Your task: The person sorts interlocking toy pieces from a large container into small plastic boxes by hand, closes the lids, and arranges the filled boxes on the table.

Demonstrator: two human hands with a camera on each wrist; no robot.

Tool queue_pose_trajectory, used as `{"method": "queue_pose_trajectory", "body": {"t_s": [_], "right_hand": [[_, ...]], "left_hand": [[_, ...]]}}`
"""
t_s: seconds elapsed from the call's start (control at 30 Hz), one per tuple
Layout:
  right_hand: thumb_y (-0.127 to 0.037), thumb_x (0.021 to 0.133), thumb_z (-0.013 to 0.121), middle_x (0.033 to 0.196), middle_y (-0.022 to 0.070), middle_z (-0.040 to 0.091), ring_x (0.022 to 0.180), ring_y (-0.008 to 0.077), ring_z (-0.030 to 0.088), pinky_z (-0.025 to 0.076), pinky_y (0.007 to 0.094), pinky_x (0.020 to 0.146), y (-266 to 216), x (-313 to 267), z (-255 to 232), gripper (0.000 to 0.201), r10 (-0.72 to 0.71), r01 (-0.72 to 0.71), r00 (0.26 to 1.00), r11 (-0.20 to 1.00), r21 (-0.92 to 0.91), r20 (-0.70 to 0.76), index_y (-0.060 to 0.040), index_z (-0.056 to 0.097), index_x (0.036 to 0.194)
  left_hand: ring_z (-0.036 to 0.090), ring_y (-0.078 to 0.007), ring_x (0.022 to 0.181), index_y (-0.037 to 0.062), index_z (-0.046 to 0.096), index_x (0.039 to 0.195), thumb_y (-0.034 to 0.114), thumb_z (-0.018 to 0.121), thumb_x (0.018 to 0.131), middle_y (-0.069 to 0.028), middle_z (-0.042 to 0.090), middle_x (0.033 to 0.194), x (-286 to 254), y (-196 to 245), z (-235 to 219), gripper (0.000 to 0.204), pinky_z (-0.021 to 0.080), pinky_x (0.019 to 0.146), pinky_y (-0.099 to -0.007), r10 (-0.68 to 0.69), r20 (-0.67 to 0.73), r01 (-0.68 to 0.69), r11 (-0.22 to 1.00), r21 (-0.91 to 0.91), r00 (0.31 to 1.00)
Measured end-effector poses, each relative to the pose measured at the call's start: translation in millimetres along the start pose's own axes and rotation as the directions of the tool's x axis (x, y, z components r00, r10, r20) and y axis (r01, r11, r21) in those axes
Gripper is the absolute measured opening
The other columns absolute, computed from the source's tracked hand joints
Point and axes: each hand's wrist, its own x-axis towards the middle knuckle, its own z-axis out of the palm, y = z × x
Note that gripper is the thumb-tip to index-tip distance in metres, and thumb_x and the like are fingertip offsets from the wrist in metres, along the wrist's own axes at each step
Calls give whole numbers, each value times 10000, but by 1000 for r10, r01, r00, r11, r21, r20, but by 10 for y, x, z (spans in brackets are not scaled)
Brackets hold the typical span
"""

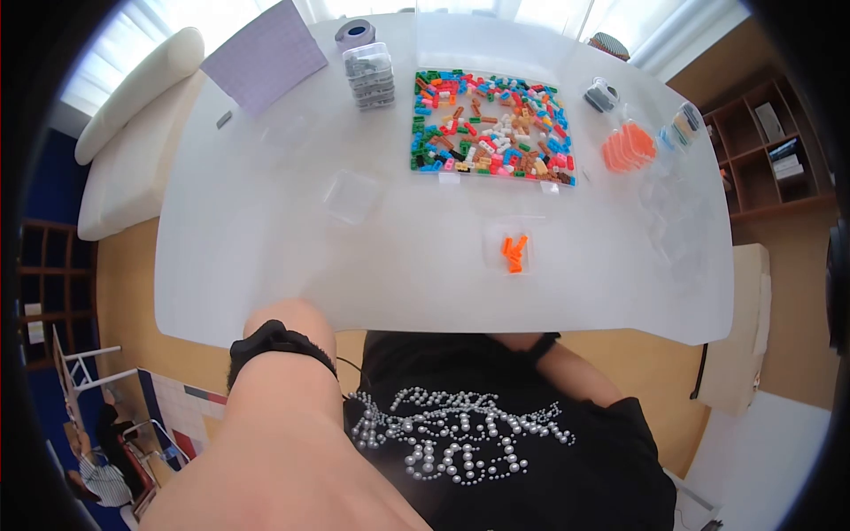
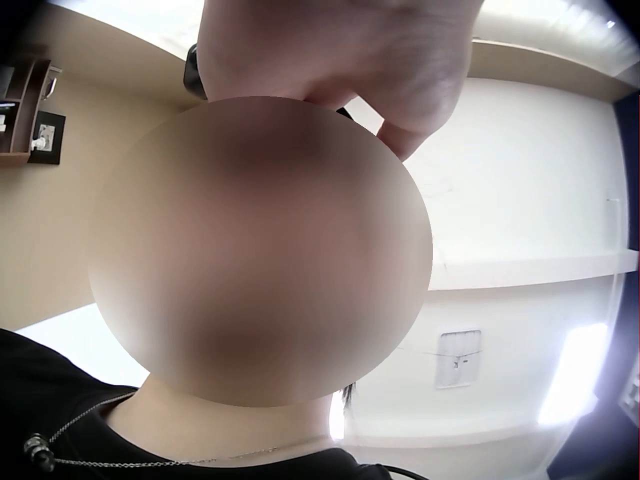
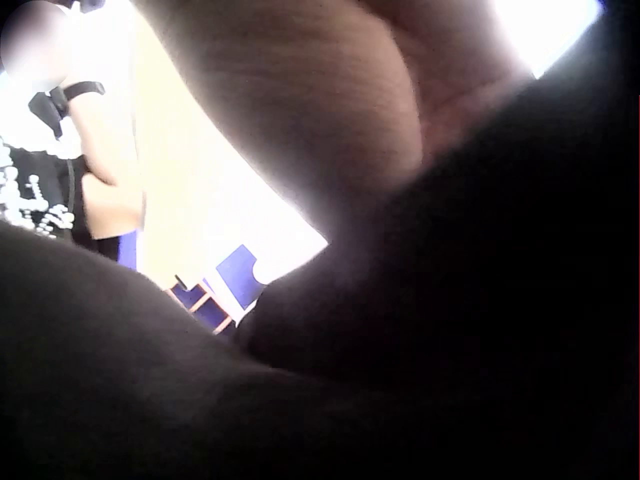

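My left hand (image 1: 283,469) is raised close to the head camera, its dark wristband beyond it. In the left wrist view the same hand (image 2: 340,50) reaches over the blurred face area; its fingertips are mostly hidden. My right hand (image 1: 512,339) is low at the table's near edge, largely covered by the tabletop. The right wrist view has that hand (image 3: 310,100) close up beside dark fabric, fingers unclear. Nearest on the table, orange pieces (image 1: 514,254) lie in a small clear box. Behind them a clear tray (image 1: 449,178) bears many mixed coloured bricks.
On the white table (image 1: 407,292) are an empty-looking clear box (image 1: 351,196), stacked clear boxes (image 1: 369,78), a tape roll (image 1: 355,34), a purple sheet (image 1: 266,57), orange-red pieces (image 1: 629,148) and clear containers (image 1: 668,212) at right. Another person (image 1: 102,469) is at lower left.
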Motion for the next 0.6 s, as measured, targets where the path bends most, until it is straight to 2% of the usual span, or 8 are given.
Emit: {"method": "queue_pose_trajectory", "body": {"t_s": [0.23,0.3,0.37,0.4,0.5,0.53,0.57,0.6], "right_hand": [[-71,818,600,779,148,596,775,326,606,483,425,687,-298,-184,-654,76,-108,99,974,993,57,198,-18,569,864],[-152,831,672,804,100,630,758,268,617,499,380,672,-463,-184,-1097,164,-68,-57,917,953,297,392,-56,617,952],[-146,823,674,757,89,611,733,281,613,493,385,661,-461,-107,-1319,147,-21,-12,981,986,167,194,-63,592,912],[-140,815,676,711,78,592,709,294,608,488,390,650,-426,-40,-1383,142,-13,14,1000,1000,25,-15,-70,566,872],[-173,822,686,721,63,601,712,295,614,487,386,634,-289,196,-1406,181,73,-103,988,970,-218,-139,-91,573,936],[-173,822,686,721,63,601,712,295,614,487,386,634,-247,233,-1399,181,70,-100,987,970,-220,-143,-91,573,936],[-181,821,690,723,68,600,713,293,616,486,389,624,-208,265,-1390,205,39,-67,993,968,-244,-115,-99,573,967],[-189,820,694,725,74,600,714,291,618,485,392,615,-185,292,-1393,231,11,-33,996,963,-267,-86,-106,573,999]], "left_hand": [[559,-181,643,51,598,725,34,538,830,-61,562,741,-72,89,19,122,468,629,-286,53,-91,-66,987,-148,994],[556,-178,635,53,594,717,30,535,827,-57,558,734,-144,185,94,127,466,624,-285,61,-120,-84,976,-199,991],[554,-176,631,54,592,713,28,534,825,-54,557,731,-136,152,71,129,465,621,-284,59,-130,-87,969,-229,990],[553,-175,637,59,584,696,31,535,824,-53,552,728,-137,154,15,140,455,626,-284,112,-1,-111,979,-168,994],[550,-171,651,68,569,662,37,539,821,-50,543,720,-170,237,-112,165,434,636,-285,185,271,-179,983,-48,945],[584,-207,725,57,617,753,86,584,835,-72,587,776,-177,276,-144,93,462,666,-297,-55,511,98,993,-59,858],[618,-243,798,46,665,845,135,630,849,-95,632,832,-165,291,-164,96,490,696,-308,-256,711,363,932,2,654],[508,-147,601,88,535,656,110,595,787,-11,470,653,-152,254,-112,146,417,605,-291,-304,589,237,953,189,749]]}}
